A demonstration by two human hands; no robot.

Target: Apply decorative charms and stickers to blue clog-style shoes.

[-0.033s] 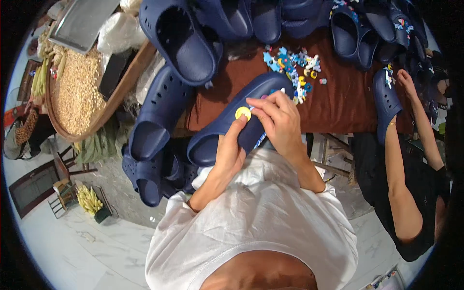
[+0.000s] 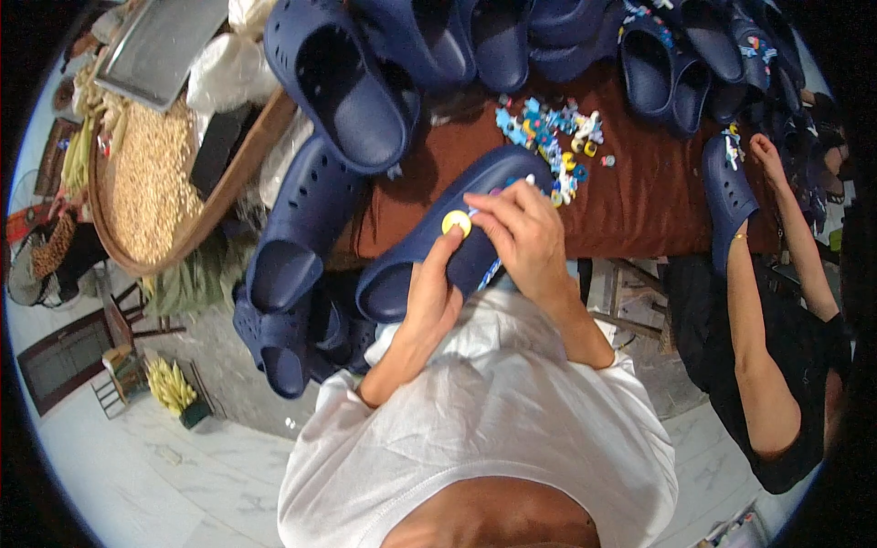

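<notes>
A navy clog point(image 2: 498, 169) lies slanted in front of me, its heel end nearest my body. My left hand point(image 2: 431, 297) grips it from the near side, thumb pressed on a round yellow shoe charm point(image 2: 449, 219) on the clog's upper; its other fingers are mostly hidden beneath. My right hand point(image 2: 530, 237) is closed in a pinch just right of the yellow charm. Something small and pale shows at its fingertips, too covered to name. Beyond the clog, a loose pile of colourful charms point(image 2: 544, 128) lies on the brown cloth point(image 2: 420, 192).
Several navy clogs point(image 2: 352, 105) line the far side and left of the cloth. On the left stands a wooden-rimmed tray of pale grains point(image 2: 151, 183) with a metal tray point(image 2: 164, 55) behind. At right, another person's hand point(image 2: 769, 160) is beside a charm-decorated clog point(image 2: 728, 196).
The view has shifted slightly, so the far clogs and the tray sit a little lower. My hands keep the same hold on the clog and charm.
</notes>
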